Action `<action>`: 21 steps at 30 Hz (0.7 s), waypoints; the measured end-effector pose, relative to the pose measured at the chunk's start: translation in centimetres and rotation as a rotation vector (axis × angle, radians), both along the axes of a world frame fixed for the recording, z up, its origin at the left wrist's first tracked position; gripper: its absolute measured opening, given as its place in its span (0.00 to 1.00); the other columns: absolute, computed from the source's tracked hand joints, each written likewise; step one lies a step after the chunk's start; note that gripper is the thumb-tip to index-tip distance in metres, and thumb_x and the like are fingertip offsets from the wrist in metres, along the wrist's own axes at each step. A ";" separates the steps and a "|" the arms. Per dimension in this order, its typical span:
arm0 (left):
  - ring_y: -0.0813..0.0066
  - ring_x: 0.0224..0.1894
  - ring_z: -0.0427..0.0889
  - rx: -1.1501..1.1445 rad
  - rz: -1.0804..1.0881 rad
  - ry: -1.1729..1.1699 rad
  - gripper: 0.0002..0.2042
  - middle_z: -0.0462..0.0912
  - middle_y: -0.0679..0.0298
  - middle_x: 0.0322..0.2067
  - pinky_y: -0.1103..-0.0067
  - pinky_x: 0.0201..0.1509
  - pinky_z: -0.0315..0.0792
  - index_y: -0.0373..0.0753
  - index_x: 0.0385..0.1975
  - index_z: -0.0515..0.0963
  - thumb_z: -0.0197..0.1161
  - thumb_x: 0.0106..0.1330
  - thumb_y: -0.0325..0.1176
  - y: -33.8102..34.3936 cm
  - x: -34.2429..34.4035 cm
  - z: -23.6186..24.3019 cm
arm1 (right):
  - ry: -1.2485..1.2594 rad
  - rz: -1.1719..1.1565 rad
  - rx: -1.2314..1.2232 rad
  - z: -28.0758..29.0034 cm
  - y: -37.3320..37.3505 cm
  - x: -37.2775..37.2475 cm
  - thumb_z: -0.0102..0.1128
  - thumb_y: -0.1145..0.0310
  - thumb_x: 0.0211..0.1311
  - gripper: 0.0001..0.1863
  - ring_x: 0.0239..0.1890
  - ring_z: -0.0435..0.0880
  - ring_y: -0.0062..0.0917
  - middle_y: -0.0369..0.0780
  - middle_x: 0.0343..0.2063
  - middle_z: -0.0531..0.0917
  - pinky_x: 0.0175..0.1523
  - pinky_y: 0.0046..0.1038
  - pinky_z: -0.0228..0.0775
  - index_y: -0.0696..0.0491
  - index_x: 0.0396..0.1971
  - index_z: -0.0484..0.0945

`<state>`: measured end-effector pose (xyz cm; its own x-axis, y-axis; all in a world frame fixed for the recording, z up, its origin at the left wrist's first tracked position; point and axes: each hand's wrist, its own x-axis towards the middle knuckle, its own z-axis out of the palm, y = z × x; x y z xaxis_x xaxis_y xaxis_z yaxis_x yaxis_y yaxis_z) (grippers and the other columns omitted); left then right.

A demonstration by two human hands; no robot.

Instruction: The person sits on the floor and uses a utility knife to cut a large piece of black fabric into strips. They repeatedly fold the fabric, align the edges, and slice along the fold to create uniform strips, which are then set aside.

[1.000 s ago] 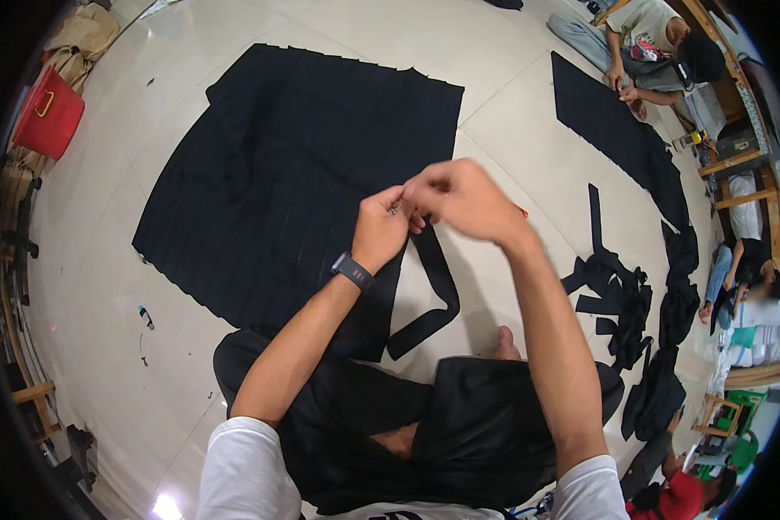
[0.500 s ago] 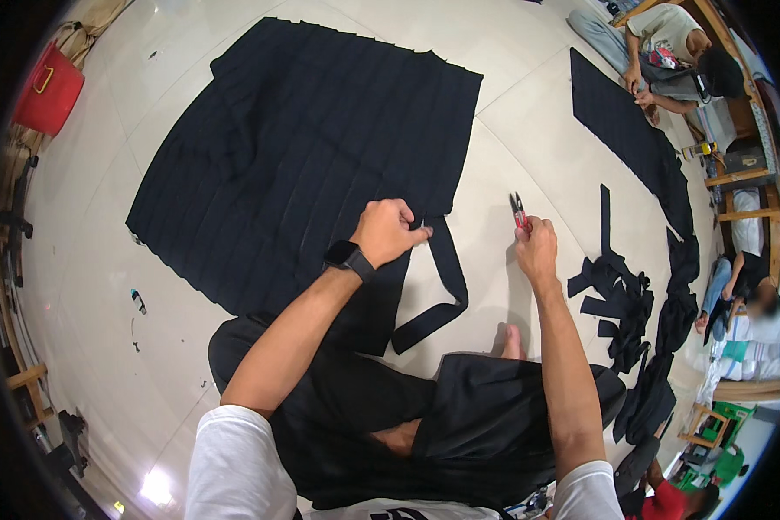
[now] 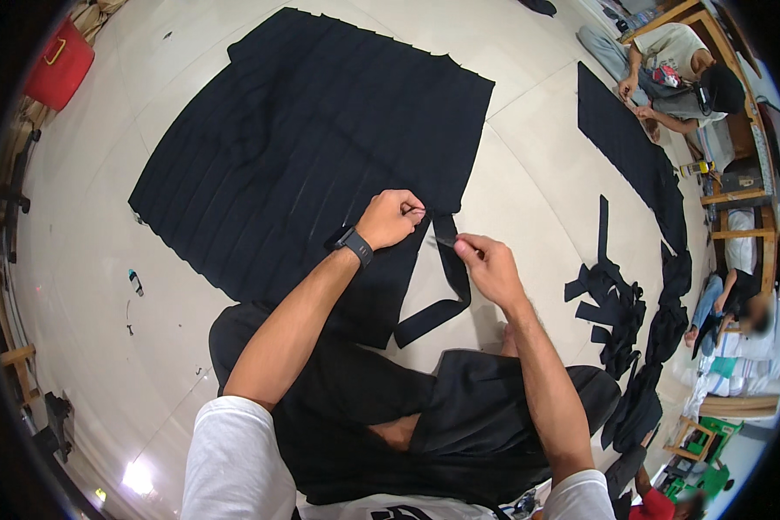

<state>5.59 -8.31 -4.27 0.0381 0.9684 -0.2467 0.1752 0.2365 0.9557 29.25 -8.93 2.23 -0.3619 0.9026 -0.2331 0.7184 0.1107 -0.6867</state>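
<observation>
My left hand (image 3: 392, 218), with a dark watch at the wrist, pinches the edge of a large black pleated fabric (image 3: 303, 113) at a corner where a narrow black strip (image 3: 459, 286) hangs off it. My right hand (image 3: 491, 269) is closed on small thread snips (image 3: 445, 241), their blades pointing left toward my left hand across the strip, a short way from its fingertips. The fabric lies spread on the pale tiled floor (image 3: 537, 173), its lower part reaching my crossed, black-clad legs (image 3: 321, 407). Whether the blades touch the cloth I cannot tell.
At right lie a tangle of black strips (image 3: 607, 303), a long black panel (image 3: 611, 113) and bunched dark cloth (image 3: 646, 399). A co-worker (image 3: 685, 61) sits beyond the panel, others farther down the right edge by wooden frames. A red bucket (image 3: 56, 65) stands upper left; a small tool (image 3: 134, 282) lies left.
My hands parted from their meeting point; the snips appeared upright in my right hand, which has since swung left toward my left fingertips. The view has shifted slightly.
</observation>
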 end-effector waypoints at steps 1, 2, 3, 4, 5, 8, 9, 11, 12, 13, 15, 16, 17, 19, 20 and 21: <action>0.81 0.29 0.83 -0.013 -0.003 -0.023 0.08 0.87 0.63 0.30 0.80 0.35 0.78 0.29 0.42 0.84 0.67 0.70 0.28 0.1 0.1 0.1 | -0.001 -0.017 -0.030 0.1 -0.5 -0.2 0.65 0.61 0.70 0.19 0.37 0.88 0.33 0.52 0.39 0.90 0.45 0.34 0.77 0.62 0.49 0.86; 0.81 0.29 0.83 -0.012 -0.003 -0.026 0.08 0.87 0.63 0.30 0.80 0.35 0.78 0.29 0.41 0.84 0.66 0.70 0.27 0.2 0.2 0.2 | 0.019 -0.011 -0.048 -0.2 -0.9 0.0 0.66 0.61 0.69 0.19 0.37 0.88 0.34 0.52 0.38 0.90 0.45 0.34 0.77 0.62 0.49 0.86; 0.81 0.29 0.83 -0.011 -0.004 -0.028 0.08 0.87 0.63 0.29 0.80 0.35 0.78 0.29 0.41 0.84 0.66 0.70 0.27 0.2 0.3 0.3 | 0.039 -0.005 -0.066 -0.9 -1.2 0.2 0.66 0.62 0.69 0.19 0.36 0.88 0.34 0.52 0.38 0.90 0.45 0.34 0.77 0.63 0.50 0.85; 0.81 0.29 0.83 -0.012 -0.001 -0.027 0.07 0.87 0.62 0.29 0.81 0.34 0.78 0.29 0.41 0.84 0.65 0.70 0.27 0.2 0.2 0.3 | 0.062 0.005 -0.085 -1.1 -1.5 0.2 0.66 0.63 0.69 0.19 0.36 0.88 0.34 0.52 0.37 0.90 0.45 0.35 0.77 0.63 0.50 0.85; 0.81 0.29 0.83 -0.014 -0.003 -0.031 0.07 0.87 0.62 0.29 0.80 0.34 0.78 0.29 0.41 0.84 0.65 0.70 0.27 0.2 0.2 0.3 | 0.050 0.003 -0.105 -1.3 -1.5 0.2 0.67 0.63 0.68 0.19 0.34 0.86 0.29 0.48 0.33 0.90 0.43 0.32 0.77 0.64 0.49 0.85; 0.81 0.28 0.83 -0.019 -0.007 -0.041 0.07 0.87 0.62 0.29 0.80 0.34 0.78 0.28 0.41 0.84 0.65 0.70 0.26 0.4 0.1 0.3 | 0.087 -0.045 -0.296 -1.9 -1.4 0.3 0.67 0.61 0.70 0.19 0.31 0.82 0.21 0.40 0.29 0.88 0.39 0.28 0.74 0.64 0.47 0.86; 0.81 0.28 0.83 -0.018 -0.005 -0.042 0.07 0.87 0.62 0.29 0.80 0.34 0.78 0.28 0.41 0.84 0.65 0.70 0.26 0.4 0.1 0.4 | 0.089 -0.048 -0.328 -2.0 -1.4 0.4 0.67 0.61 0.70 0.19 0.31 0.80 0.20 0.39 0.28 0.87 0.38 0.27 0.73 0.63 0.46 0.87; 0.80 0.28 0.83 -0.017 0.003 -0.042 0.07 0.87 0.62 0.29 0.80 0.34 0.78 0.28 0.41 0.84 0.65 0.70 0.26 0.3 0.0 0.3 | 0.098 -0.052 -0.396 -1.4 -1.5 -0.2 0.66 0.59 0.71 0.19 0.30 0.78 0.16 0.35 0.27 0.85 0.36 0.25 0.71 0.63 0.45 0.87; 0.80 0.28 0.83 -0.016 0.009 -0.043 0.07 0.87 0.62 0.29 0.80 0.35 0.79 0.28 0.41 0.84 0.65 0.70 0.26 0.2 0.0 0.3 | 0.098 -0.053 -0.410 -1.5 -1.6 -0.4 0.66 0.59 0.72 0.19 0.30 0.77 0.16 0.35 0.27 0.85 0.36 0.24 0.70 0.63 0.45 0.87; 0.80 0.28 0.83 -0.012 0.011 -0.048 0.07 0.87 0.62 0.29 0.80 0.35 0.79 0.28 0.41 0.84 0.65 0.70 0.26 0.3 0.1 0.4 | 0.095 -0.059 -0.422 -1.5 -1.6 -0.4 0.66 0.59 0.72 0.19 0.30 0.77 0.16 0.35 0.27 0.85 0.36 0.24 0.70 0.63 0.45 0.87; 0.80 0.28 0.83 -0.014 -0.001 -0.054 0.07 0.87 0.62 0.30 0.80 0.35 0.79 0.29 0.41 0.84 0.64 0.70 0.26 0.4 0.3 0.6 | 0.103 -0.068 -0.435 -1.6 -1.7 -0.5 0.65 0.59 0.72 0.19 0.29 0.77 0.15 0.34 0.28 0.85 0.35 0.24 0.69 0.63 0.44 0.87; 0.80 0.29 0.84 -0.016 -0.004 -0.053 0.07 0.87 0.62 0.30 0.80 0.35 0.79 0.29 0.41 0.84 0.64 0.70 0.26 0.4 0.2 0.5 | 0.117 -0.066 -0.439 -1.6 -1.7 -0.7 0.65 0.59 0.72 0.19 0.29 0.76 0.15 0.34 0.27 0.85 0.35 0.23 0.69 0.63 0.44 0.87; 0.80 0.29 0.84 -0.014 -0.002 -0.054 0.08 0.87 0.62 0.30 0.80 0.35 0.79 0.29 0.42 0.84 0.64 0.70 0.27 0.4 0.1 0.4 | 0.130 -0.065 -0.442 -1.6 -1.7 -0.9 0.65 0.59 0.72 0.19 0.29 0.76 0.15 0.34 0.27 0.85 0.34 0.23 0.68 0.63 0.44 0.87; 0.80 0.29 0.84 -0.012 -0.001 -0.057 0.08 0.87 0.62 0.30 0.80 0.36 0.79 0.29 0.42 0.84 0.64 0.70 0.27 0.5 0.1 0.2 | 0.076 -0.077 -0.449 -1.5 -1.5 -1.1 0.65 0.59 0.73 0.19 0.28 0.75 0.14 0.34 0.27 0.85 0.34 0.23 0.67 0.63 0.44 0.87; 0.80 0.29 0.84 -0.014 -0.005 -0.046 0.08 0.87 0.62 0.30 0.80 0.36 0.79 0.29 0.42 0.84 0.64 0.70 0.27 0.5 0.1 0.2 | 0.048 -0.085 -0.453 -1.5 -1.5 -1.1 0.65 0.58 0.73 0.19 0.28 0.75 0.14 0.34 0.27 0.85 0.34 0.22 0.67 0.63 0.44 0.87; 0.80 0.29 0.84 -0.017 -0.010 -0.034 0.08 0.87 0.62 0.30 0.80 0.36 0.79 0.29 0.42 0.84 0.64 0.71 0.27 0.5 0.0 0.2 | 0.071 -0.110 -0.449 -1.5 -1.6 -1.0 0.65 0.58 0.73 0.19 0.28 0.74 0.14 0.34 0.27 0.85 0.33 0.22 0.67 0.63 0.44 0.87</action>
